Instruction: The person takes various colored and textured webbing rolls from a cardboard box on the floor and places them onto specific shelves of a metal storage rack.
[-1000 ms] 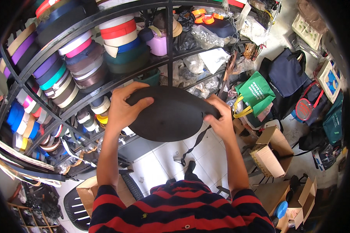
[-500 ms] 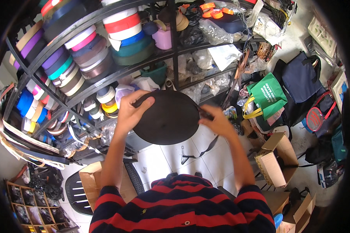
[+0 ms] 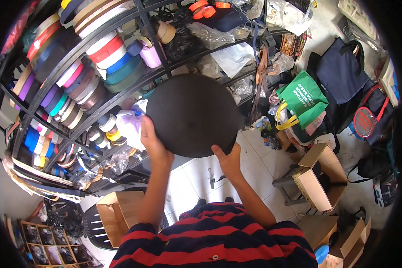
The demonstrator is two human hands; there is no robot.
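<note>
At centre, left hand [image 3: 155,144] and right hand [image 3: 229,161] clamped a round, smooth, matte black disc [image 3: 192,115] by its edge

The left hand [image 3: 155,146] meets the left edge of a flat, round black disc [image 3: 194,115], while the right hand [image 3: 228,160] grips its lower right edge (the thumb lies over the upper face). Multicoloured coiled webbing rolls [image 3: 87,87] crowd the left end of a black metal rack [image 3: 143,17]. An open brown cardboard box [image 3: 109,215] covers the right side of a dark slatted plastic chair [image 3: 90,227].
</note>
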